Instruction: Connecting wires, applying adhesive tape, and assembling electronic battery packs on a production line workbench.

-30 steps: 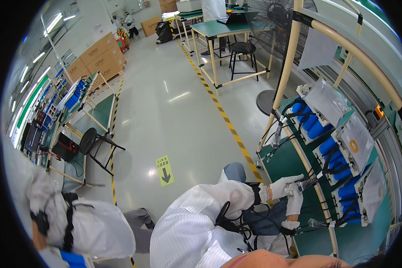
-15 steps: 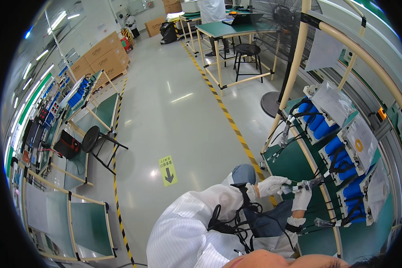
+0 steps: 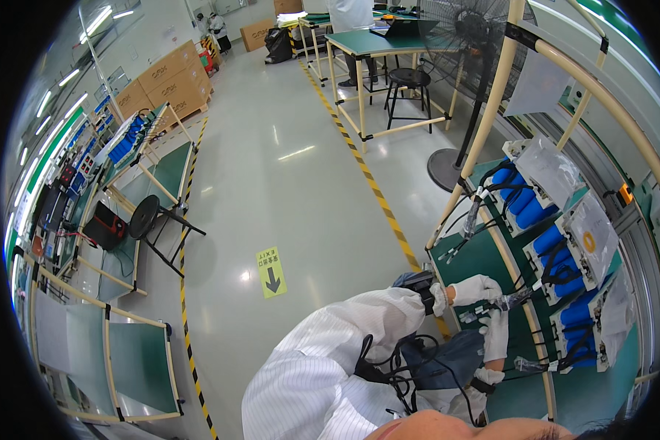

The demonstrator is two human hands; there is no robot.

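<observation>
The clearest change is in the left hand (image 3: pixel 475 290): half a second ago it sat back by the loose ends (image 3: pixel 469 315) of the cable bundle (image 3: pixel 510 300), and now it reaches farther along, just above the wrapped part. Its white-gloved fingers are bent towards the bundle, but I cannot tell whether they grip it. The right hand (image 3: pixel 496 334) stays in nearly the same place, its fingers closed on the bundle from the near side.

The bundle lies between the two hands at the edge of the green tabletop (image 3: pixel 484 268), its black leads running over the beige rail (image 3: pixel 535 334) to the middle blue pack (image 3: pixel 554 249). The loose ends, covered by the hands a second ago, now stick out past them — so the work appears to centre on this end of the bundle. The far bundle (image 3: pixel 471 220) and the near bundle (image 3: pixel 529 364) lie apart from the hands.

At the lower left, the co-worker seen a second ago is out of view — a green-topped rack (image 3: pixel 145 356) shows there instead.
</observation>
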